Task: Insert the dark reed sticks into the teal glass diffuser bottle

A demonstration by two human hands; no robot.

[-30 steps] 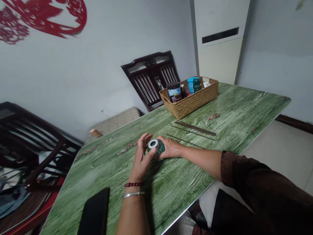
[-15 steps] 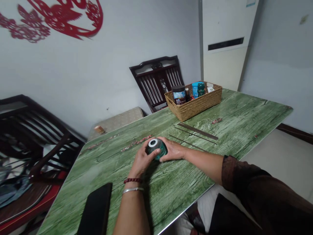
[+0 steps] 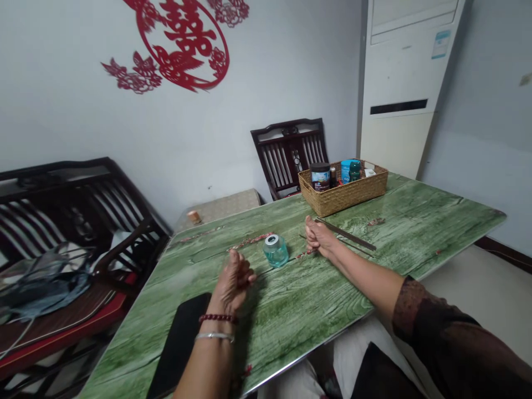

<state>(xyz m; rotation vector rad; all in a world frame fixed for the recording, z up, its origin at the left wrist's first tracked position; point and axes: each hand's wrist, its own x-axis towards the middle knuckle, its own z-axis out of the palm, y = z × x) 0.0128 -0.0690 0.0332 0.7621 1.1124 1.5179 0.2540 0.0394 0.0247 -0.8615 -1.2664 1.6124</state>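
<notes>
A round glass bottle (image 3: 276, 255) with clear blue-green liquid and a silver-grey collar with a dark hole stands upright on the green wood-patterned table (image 3: 299, 316). To its near left, my left hand (image 3: 236, 280) is curled in a loose fist, thumb up, apart from the bottle. On the other side, my right hand (image 3: 321, 238) also makes a fist with the thumb on top, resting by some dark thin sticks (image 3: 351, 235). Nothing shows inside either fist. Part of the sticks is covered by my right hand.
A woven basket (image 3: 349, 197) with a dark-lidded jar (image 3: 320, 176) and small bottles stands toward the back. Beside my left forearm lies a black flat phone-like object (image 3: 180, 341). Dark wooden chairs (image 3: 291, 152) stand beyond the table, by the wall.
Both hands have let go of the bottle, which stays standing on the table. My left hand has drawn back left, my right hand has moved right to the sticks. The view has shifted.
</notes>
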